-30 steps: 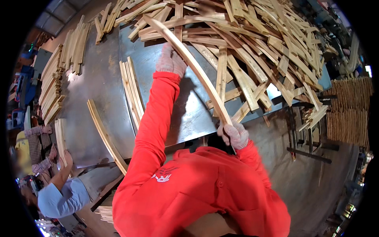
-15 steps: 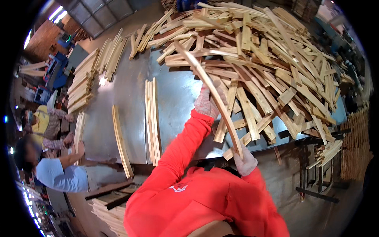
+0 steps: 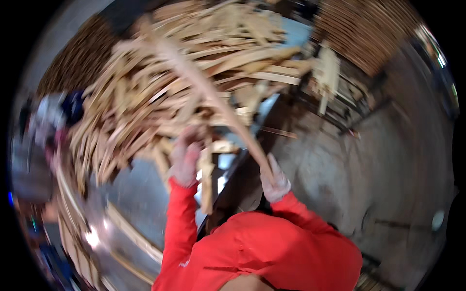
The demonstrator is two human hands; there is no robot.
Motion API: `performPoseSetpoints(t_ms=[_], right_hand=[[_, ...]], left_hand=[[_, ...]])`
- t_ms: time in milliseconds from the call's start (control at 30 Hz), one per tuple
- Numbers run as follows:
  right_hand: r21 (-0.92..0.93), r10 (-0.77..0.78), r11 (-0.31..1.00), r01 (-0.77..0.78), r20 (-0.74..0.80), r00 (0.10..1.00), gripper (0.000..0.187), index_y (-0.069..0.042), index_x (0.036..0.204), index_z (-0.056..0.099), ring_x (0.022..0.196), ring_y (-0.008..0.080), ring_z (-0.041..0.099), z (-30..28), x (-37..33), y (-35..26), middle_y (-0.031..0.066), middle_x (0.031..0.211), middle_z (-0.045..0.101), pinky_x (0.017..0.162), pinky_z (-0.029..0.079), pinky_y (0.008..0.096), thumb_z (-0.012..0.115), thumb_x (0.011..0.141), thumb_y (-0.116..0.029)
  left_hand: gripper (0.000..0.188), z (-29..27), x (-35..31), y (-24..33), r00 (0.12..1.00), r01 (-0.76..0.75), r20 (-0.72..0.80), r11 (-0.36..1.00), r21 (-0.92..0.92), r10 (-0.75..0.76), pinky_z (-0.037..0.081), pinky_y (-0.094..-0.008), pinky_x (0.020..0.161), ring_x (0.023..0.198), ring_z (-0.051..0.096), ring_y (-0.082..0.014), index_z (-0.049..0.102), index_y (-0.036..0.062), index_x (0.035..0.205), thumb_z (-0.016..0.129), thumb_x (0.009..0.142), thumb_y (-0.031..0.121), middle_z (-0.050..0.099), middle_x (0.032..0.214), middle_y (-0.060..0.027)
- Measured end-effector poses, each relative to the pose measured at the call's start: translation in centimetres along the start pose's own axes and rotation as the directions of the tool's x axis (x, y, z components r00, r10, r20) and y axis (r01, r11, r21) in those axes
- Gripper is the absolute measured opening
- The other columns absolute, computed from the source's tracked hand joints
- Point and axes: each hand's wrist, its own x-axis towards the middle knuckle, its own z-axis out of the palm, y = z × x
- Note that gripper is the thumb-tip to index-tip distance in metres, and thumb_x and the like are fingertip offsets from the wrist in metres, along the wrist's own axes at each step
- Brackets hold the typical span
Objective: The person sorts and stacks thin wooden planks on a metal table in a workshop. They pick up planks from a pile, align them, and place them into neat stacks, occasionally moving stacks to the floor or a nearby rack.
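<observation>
A long wooden strip (image 3: 221, 104) slants up and away to the left, across the heap of wood. Its near end is in my gloved right hand (image 3: 275, 180), whose fingers are closed around it beside the table's edge. My gloved left hand (image 3: 185, 157) is raised left of the strip and apart from it, over the near side of the heap. Its fingers look spread and empty, though motion smears them. The strip's far end is also blurred.
A big heap of loose wooden strips (image 3: 145, 97) covers much of the metal table (image 3: 141, 189). A few more strips (image 3: 131, 233) lie at the lower left. A dark metal stand (image 3: 347, 99) holds pale strips (image 3: 326, 72) at right. Stacked wood (image 3: 374, 29) rises behind it.
The view has swung right, so the heap now appears further left. My left hand has come off the wooden strip, while my right hand still grips its near end.
</observation>
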Motion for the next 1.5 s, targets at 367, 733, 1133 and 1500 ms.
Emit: performPoseSetpoints(t_ms=[367,733,1133,1500], right_hand=[[0.057,0.349,0.888,-0.456,-0.731,0.587,0.055,-0.029,0.149,0.029,0.059,0.0169,0.048,-45.7,33.4,22.9,0.0026,0.086,0.054,0.049,0.044,0.0357,0.053,0.098,-0.031],[-0.516,0.489,0.182,-0.837,-0.691,0.532,0.072,-0.016,0.152,0.021,0.113,0.044,0.057,-53.5,49.9,42.6,0.0271,0.124,0.058,0.095,0.045,0.0494,0.027,0.096,-0.06],[-0.592,0.47,0.223,-0.774,-0.631,0.618,0.082,-0.008,0.149,0.025,0.119,0.0428,0.054,-53.8,49.2,41.3,0.0268,0.13,0.055,0.1,0.043,0.0471,0.044,0.09,-0.061],[-0.826,0.273,0.251,-0.505,-0.44,0.855,0.066,-0.005,0.147,0.03,0.115,0.0404,0.055,-55.3,49.5,37.4,0.0249,0.131,0.054,0.101,0.041,0.0426,0.047,0.095,-0.042]], left_hand=[[0.032,16.1,8.1,-12.3,0.918,0.203,-0.397,0.87,0.448,-0.01,0.046,-0.0274,0.066,0.074,0.054,-0.0143,0.055,-0.0004,0.12,0.049,0.099,0.023,0.06,0.092,-0.0099],[0.031,31.4,12.9,-19.5,0.891,0.453,-0.165,0.798,0.397,-0.424,0.051,-0.026,0.074,0.076,0.062,-0.0124,0.061,-0.0022,0.112,0.061,0.095,0.024,0.066,0.081,-0.0026],[0.026,39.2,25.3,-20.9,0.879,0.075,0.251,0.639,0.765,-0.404,0.052,-0.0407,0.082,0.091,0.064,-0.0357,0.063,0.0014,0.108,0.062,0.084,0.012,0.067,0.098,-0.017],[0.073,40.8,29.8,-30.4,0.956,-0.225,0.239,0.099,0.969,-0.17,0.042,-0.0482,0.095,0.12,0.047,-0.0351,0.042,0.0067,0.137,0.071,0.075,0.031,0.046,0.132,-0.0184]])
